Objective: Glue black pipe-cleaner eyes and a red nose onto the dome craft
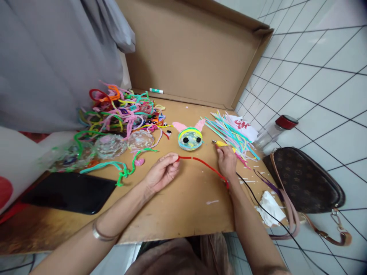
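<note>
My left hand (163,172) is closed, pinching the end of a short red pipe cleaner (185,157) over the table. A longer red pipe cleaner (208,166) starts just right of it, a small gap apart, and runs to my right wrist. My right hand (228,162) is wrapped round a yellow glue gun (221,144) with a metal tip pointing left and a black cord (255,193) trailing behind. Beyond both hands sits a small round animal face (190,139) with pink ears, black eyes and a yellow and green rim.
Tangled pipe cleaners (129,107) heap at the left, near clear round pieces (140,140) and a black tablet-like slab (74,192). Straight pipe cleaners (229,130) lie right, by a bottle (271,133), brown bag (304,179) and crumpled tissue (271,208). A cardboard wall (195,49) stands behind.
</note>
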Action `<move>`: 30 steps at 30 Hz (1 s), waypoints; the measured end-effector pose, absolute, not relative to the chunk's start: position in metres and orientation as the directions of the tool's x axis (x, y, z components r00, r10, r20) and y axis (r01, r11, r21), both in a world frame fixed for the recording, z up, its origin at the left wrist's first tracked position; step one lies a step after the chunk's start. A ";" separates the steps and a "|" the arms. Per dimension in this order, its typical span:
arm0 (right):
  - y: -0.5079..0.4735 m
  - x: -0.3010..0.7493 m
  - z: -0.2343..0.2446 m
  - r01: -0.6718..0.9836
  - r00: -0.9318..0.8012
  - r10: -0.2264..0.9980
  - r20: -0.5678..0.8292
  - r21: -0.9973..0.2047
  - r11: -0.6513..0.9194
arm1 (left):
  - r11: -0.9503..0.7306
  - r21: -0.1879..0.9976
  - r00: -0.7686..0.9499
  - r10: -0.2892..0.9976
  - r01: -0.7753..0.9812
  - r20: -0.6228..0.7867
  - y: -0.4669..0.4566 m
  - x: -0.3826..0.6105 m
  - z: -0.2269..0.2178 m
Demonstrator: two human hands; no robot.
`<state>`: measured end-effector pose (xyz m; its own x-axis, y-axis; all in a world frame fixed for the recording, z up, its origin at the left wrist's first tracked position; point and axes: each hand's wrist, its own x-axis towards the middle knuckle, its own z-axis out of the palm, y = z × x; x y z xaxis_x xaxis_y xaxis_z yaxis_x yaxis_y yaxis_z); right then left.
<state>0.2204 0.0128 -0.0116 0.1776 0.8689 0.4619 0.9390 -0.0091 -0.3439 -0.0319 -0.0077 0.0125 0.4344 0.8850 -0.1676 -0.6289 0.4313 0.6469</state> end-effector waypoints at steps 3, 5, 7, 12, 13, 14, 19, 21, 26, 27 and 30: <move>0.011 0.223 -0.009 0.902 0.178 0.856 0.485 -0.428 0.055 | 0.437 0.634 0.417 0.888 -0.638 -0.193 -0.006 -0.031 0.012; 0.009 0.222 -0.009 0.878 0.157 0.869 0.469 -0.469 0.094 | 0.446 0.616 0.404 0.888 -0.649 -0.217 -0.005 -0.031 0.012; 0.007 0.221 -0.009 0.857 0.111 0.894 0.434 -0.497 0.134 | 0.454 0.598 0.394 0.888 -0.661 -0.238 -0.002 -0.032 0.011; 0.002 0.215 -0.009 0.848 -0.053 0.943 0.328 -0.484 0.216 | 0.447 0.549 0.353 0.894 -0.706 -0.275 0.001 -0.033 0.014; 0.000 0.214 -0.009 0.861 -0.074 0.949 0.305 -0.461 0.216 | 0.448 0.534 0.344 0.894 -0.717 -0.288 0.001 -0.033 0.015; -0.001 0.212 -0.009 0.876 -0.084 0.954 0.287 -0.435 0.208 | 0.448 0.517 0.336 0.893 -0.729 -0.301 0.002 -0.034 0.016; -0.008 0.192 -0.004 0.975 0.062 0.972 0.226 -0.224 -0.010 | 0.453 0.445 0.326 0.885 -0.773 -0.333 0.003 -0.034 0.016; -0.010 0.184 0.001 0.986 0.112 0.978 0.173 -0.143 -0.088 | 0.455 0.426 0.331 0.882 -0.782 -0.334 0.004 -0.035 0.016; -0.011 0.181 0.008 0.984 0.164 0.985 0.060 -0.083 -0.158 | 0.452 0.407 0.340 0.885 -0.794 -0.319 0.005 -0.036 0.016; -0.011 0.182 0.007 0.984 0.169 0.984 0.055 -0.070 -0.165 | 0.452 0.404 0.343 0.885 -0.796 -0.314 0.005 -0.036 0.016; -0.009 0.186 0.005 0.987 0.155 0.987 0.043 -0.043 -0.153 | 0.451 0.392 0.348 0.886 -0.802 -0.307 0.007 -0.037 0.014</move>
<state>0.1864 -0.0093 0.0047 0.1550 0.9870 0.0427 0.9873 -0.1532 -0.0427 -0.0371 0.0070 0.0138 0.3478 0.8859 -0.3069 -0.8021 0.4506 0.3919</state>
